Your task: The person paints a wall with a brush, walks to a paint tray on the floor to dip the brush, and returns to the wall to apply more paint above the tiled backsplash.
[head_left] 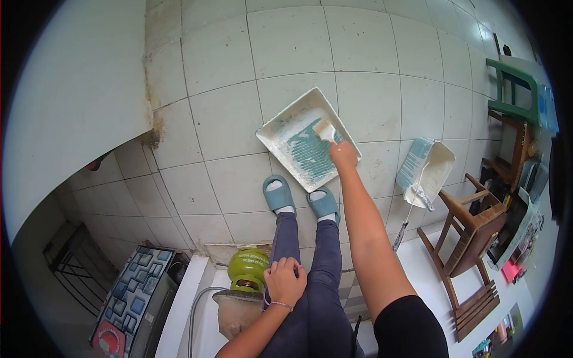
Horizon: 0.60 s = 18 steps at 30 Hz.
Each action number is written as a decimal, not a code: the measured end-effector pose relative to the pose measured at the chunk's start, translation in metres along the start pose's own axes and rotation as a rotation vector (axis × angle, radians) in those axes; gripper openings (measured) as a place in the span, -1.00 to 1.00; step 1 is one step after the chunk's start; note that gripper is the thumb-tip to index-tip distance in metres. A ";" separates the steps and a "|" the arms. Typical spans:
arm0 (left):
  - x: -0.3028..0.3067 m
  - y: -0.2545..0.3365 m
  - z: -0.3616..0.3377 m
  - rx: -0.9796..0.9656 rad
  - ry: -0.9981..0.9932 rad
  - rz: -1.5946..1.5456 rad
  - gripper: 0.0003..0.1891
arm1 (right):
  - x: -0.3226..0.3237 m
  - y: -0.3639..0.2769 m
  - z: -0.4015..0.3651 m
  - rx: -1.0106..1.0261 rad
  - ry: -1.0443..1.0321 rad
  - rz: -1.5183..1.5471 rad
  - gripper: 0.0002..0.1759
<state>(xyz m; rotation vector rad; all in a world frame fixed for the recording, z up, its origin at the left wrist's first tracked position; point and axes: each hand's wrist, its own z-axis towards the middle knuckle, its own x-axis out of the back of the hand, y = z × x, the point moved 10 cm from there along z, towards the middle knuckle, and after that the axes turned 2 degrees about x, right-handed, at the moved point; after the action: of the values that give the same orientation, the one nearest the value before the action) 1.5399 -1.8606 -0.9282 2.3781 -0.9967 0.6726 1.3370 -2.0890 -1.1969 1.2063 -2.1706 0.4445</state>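
Note:
My right hand (344, 154) grips the handle of a paintbrush (324, 130) with a white body and pale bristles. Its bristles point up and left, over the ribbed bed of a white paint tray (276, 154). Teal-green paint streaks the tray's ribs, and whitish residue coats its walls. The tray lies on the floor just beyond my slippered feet (275, 195). My left hand (286, 280), a thin bracelet at its wrist, rests on my left thigh with its fingers stretched over the dark trousers.
Right of the tray, a white tub (440, 165) smeared with teal lies tilted, a paint roller (400, 235) across it. Wooden chairs (473, 230) and a green stool (518, 89) stand further right. A green gas cylinder (248, 267) is beside my left leg; a white wall (77, 83) rises left.

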 end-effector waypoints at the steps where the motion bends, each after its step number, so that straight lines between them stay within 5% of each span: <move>1: 0.001 -0.002 0.000 0.009 0.002 -0.005 -0.94 | 0.001 0.003 0.003 -0.027 -0.034 -0.040 -0.60; 13: -0.003 -0.002 -0.002 0.014 0.031 -0.012 -0.92 | -0.032 0.121 -0.016 -0.289 -0.245 -0.039 -0.61; 18: -0.026 0.006 -0.011 -0.006 -0.008 -0.008 -0.91 | 0.003 0.081 -0.041 -0.165 -0.153 -0.034 -0.59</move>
<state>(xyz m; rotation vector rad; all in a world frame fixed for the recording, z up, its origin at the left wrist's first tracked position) 1.5165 -1.8448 -0.9339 2.3796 -0.9908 0.6572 1.2811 -2.0249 -1.1637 1.2168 -2.2613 0.1590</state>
